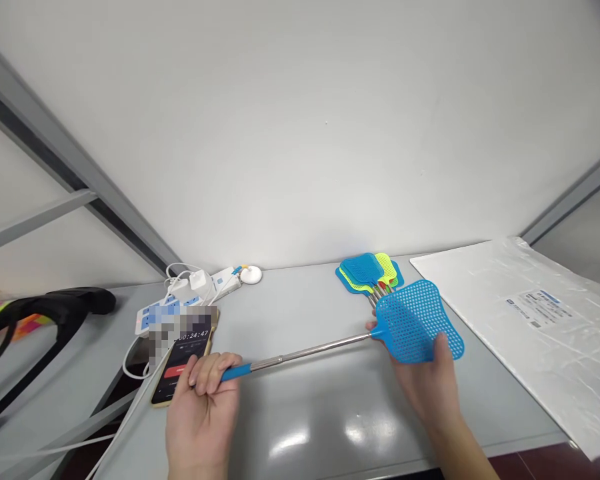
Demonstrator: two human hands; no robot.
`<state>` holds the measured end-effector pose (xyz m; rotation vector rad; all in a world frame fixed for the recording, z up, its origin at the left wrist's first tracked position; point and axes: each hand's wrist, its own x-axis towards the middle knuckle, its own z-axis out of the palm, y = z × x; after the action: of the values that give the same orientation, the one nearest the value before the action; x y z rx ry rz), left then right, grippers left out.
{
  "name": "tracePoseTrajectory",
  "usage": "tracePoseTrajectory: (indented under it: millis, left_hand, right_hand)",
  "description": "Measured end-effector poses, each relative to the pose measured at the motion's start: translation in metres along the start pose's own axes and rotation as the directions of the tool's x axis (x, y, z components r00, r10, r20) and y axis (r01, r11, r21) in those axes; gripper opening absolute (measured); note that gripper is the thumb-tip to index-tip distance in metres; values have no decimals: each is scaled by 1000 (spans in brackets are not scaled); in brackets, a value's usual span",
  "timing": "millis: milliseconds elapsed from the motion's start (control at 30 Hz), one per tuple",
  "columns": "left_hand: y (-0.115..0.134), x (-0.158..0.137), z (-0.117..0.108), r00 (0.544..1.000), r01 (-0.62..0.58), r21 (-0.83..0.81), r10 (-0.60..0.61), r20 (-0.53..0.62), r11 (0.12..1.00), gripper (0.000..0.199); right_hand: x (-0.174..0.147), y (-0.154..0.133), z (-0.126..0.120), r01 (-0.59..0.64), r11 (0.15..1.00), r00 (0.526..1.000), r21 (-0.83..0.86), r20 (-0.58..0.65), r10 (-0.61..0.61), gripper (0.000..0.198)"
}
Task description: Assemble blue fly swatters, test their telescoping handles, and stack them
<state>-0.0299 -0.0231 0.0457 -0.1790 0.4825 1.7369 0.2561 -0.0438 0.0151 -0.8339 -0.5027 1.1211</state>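
Note:
A blue fly swatter (414, 323) with an extended metal telescopic rod lies across both hands above the grey table. My left hand (205, 400) is closed around its blue handle. At the other end my right hand (425, 380) holds the perforated head, thumb on top and the other fingers mostly hidden beneath it. Behind that head, a pile of blue, yellow and other fly swatters (363, 268) rests on the table near the wall, their rods partly covered.
To the left are a phone (187, 360) showing a timer, a power strip (155, 317) with white plugs and cables, and a round white puck (251, 275). A black strap-like object (60, 313) lies farther left. A white wrapped panel (510, 313) covers the right side.

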Motion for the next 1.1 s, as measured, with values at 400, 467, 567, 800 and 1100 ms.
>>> tracePoseTrajectory:
  millis: [400, 467, 567, 800, 1100]
  left_hand:
    - [-19, 5, 8, 997, -75, -24, 75, 21, 997, 31]
    - [-21, 7, 7, 998, -53, -5, 53, -31, 999, 32]
    - [-27, 6, 7, 1000, -21, -3, 21, -13, 1000, 33]
    - [-45, -4, 15, 997, -43, 3, 43, 60, 999, 34]
    - [-74, -28, 27, 997, -67, 66, 65, 34, 996, 35]
  right_hand:
    - [1, -12, 13, 33, 997, 975, -77, -215, -49, 42]
    - [-2, -18, 7, 77, 990, 956, -114, -272, -106, 37]
    - [-2, -26, -1, 106, 966, 955, -235, -247, -165, 29]
    - [4, -19, 8, 219, 954, 966, -206, -88, -241, 14]
    - [-26, 20, 37, 55, 974, 990, -219, -118, -82, 24]
